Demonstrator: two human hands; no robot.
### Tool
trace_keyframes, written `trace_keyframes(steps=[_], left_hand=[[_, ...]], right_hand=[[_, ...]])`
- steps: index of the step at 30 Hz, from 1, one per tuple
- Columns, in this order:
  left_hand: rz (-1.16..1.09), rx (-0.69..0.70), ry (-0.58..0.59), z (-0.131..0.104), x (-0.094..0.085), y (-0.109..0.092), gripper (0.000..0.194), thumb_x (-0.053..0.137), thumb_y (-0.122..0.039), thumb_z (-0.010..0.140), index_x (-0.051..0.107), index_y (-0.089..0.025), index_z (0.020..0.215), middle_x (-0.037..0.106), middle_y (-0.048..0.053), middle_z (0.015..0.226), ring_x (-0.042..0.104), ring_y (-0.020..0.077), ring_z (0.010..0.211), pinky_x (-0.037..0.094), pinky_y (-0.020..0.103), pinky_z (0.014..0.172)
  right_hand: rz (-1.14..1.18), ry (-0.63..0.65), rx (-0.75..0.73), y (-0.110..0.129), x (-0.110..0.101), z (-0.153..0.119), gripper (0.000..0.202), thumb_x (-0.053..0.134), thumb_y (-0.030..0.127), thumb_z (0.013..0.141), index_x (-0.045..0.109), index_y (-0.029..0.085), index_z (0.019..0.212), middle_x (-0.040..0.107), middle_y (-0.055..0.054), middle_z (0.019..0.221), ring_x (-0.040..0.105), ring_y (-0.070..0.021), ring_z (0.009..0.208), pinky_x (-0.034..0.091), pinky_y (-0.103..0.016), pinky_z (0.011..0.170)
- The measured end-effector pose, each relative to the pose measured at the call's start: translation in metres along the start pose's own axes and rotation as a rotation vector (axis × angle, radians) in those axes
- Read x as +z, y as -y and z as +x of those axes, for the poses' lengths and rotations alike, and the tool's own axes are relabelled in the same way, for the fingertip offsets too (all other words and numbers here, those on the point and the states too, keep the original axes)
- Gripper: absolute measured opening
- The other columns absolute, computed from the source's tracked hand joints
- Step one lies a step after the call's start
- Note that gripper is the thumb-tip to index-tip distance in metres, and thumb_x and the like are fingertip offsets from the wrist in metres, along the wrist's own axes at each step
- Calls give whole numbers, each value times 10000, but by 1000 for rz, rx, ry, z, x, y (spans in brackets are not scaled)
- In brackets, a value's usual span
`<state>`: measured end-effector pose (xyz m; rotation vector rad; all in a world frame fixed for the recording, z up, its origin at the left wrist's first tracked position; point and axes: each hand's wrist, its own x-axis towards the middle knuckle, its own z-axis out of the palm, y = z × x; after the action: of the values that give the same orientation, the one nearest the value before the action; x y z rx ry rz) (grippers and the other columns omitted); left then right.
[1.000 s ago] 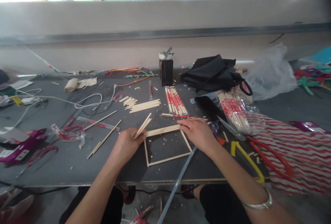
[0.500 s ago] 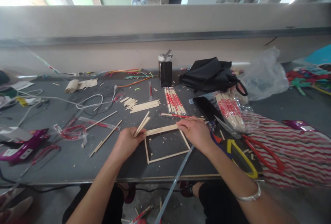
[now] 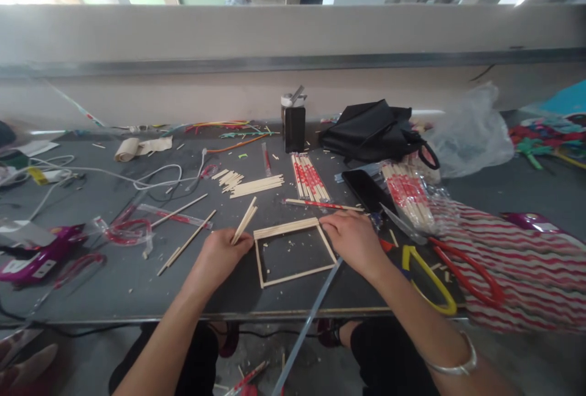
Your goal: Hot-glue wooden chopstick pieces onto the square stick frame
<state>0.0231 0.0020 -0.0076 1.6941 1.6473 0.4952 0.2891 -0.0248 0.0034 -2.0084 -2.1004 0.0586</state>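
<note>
A rectangular frame of pale wooden sticks (image 3: 295,276) lies on the dark table, with several sticks side by side along its far edge. My left hand (image 3: 225,254) is closed around a few short sticks (image 3: 246,220) that point up and away, beside the frame's far left corner. At the far right corner is my right hand (image 3: 347,234), its fingers pressed together against or just beside the frame; whether they grip anything is hidden. Beyond the frame lie a row of cut sticks (image 3: 257,186) and a pile of shorter pieces (image 3: 230,180).
Wrapped chopsticks (image 3: 310,177), a phone (image 3: 365,190), scissors with red and yellow handles (image 3: 467,271) and striped cloth (image 3: 517,262) lie around. A glue stick (image 3: 311,316) overhangs the front edge (image 3: 284,315). Purple tool (image 3: 46,259) and white cables (image 3: 158,179) sit left.
Both hands have moved slightly outward from the frame's far corners, my left hand to the left and my right hand to the right. The short sticks moved with my left hand.
</note>
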Motion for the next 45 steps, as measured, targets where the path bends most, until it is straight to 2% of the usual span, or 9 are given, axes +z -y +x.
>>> trace_keyframes(steps=[5, 10, 17, 26, 29, 32, 35, 40, 45], left_hand=[[97, -3, -44, -2, 4, -7, 282, 525, -384, 725, 691, -157, 707, 475, -32, 532, 392, 115, 514, 253, 235, 488], [137, 8, -87, -6, 6, -17, 273, 504, -357, 753, 648, -152, 642, 419, -37, 516, 368, 110, 517, 242, 235, 494], [229, 15, -47, -14, 8, -23, 282, 438, -323, 819, 629, -166, 684, 472, -22, 540, 401, 124, 529, 252, 241, 509], [254, 44, -47, -10, 8, -23, 270, 418, -319, 828, 593, -179, 678, 498, -12, 576, 439, 133, 558, 259, 241, 528], [281, 30, -55, -10, 6, -23, 255, 428, -317, 818, 546, -187, 633, 459, -23, 555, 408, 126, 543, 251, 238, 519], [313, 20, -66, -10, 3, -23, 261, 452, -326, 805, 479, -195, 582, 403, -37, 524, 368, 116, 519, 239, 236, 510], [295, 20, -89, -10, 2, -21, 266, 456, -349, 810, 484, -192, 596, 414, -37, 529, 386, 115, 519, 244, 232, 512], [233, 73, -123, -9, 8, -18, 327, 419, -397, 838, 492, -188, 597, 422, -33, 539, 395, 118, 545, 254, 228, 517], [230, 70, -127, -11, 14, -18, 357, 398, -400, 845, 404, -197, 551, 379, -39, 509, 344, 109, 513, 229, 239, 511]], right_hand=[[-5, 32, 19, 3, 2, 2, 265, 481, 215, 911, 745, 231, 922, 742, -46, 944, 616, -220, 962, 387, -315, 828], [27, 43, 7, 1, 4, 4, 255, 487, 208, 902, 741, 237, 900, 742, -36, 956, 620, -196, 962, 381, -286, 854], [61, 57, 4, -1, 8, 7, 236, 505, 188, 873, 736, 229, 848, 747, -41, 929, 638, -193, 915, 404, -275, 825], [43, 70, 38, 2, 4, 7, 235, 501, 197, 871, 732, 224, 838, 752, -36, 875, 651, -195, 872, 406, -274, 773], [22, 62, 63, 2, 1, 5, 247, 496, 227, 880, 740, 223, 837, 758, -48, 860, 655, -216, 864, 407, -296, 760], [13, 54, 67, 0, 0, 3, 242, 504, 243, 883, 744, 231, 857, 761, -42, 879, 656, -211, 879, 411, -294, 779], [11, 42, 46, -1, 0, 2, 244, 500, 218, 888, 740, 228, 933, 752, -50, 952, 643, -209, 946, 406, -297, 831], [20, 56, -4, 0, 3, 3, 268, 478, 188, 896, 735, 236, 955, 741, -52, 968, 629, -201, 955, 400, -295, 845], [43, 76, -16, 0, 6, 4, 260, 479, 184, 895, 732, 240, 888, 732, -36, 932, 623, -189, 932, 396, -278, 826]])
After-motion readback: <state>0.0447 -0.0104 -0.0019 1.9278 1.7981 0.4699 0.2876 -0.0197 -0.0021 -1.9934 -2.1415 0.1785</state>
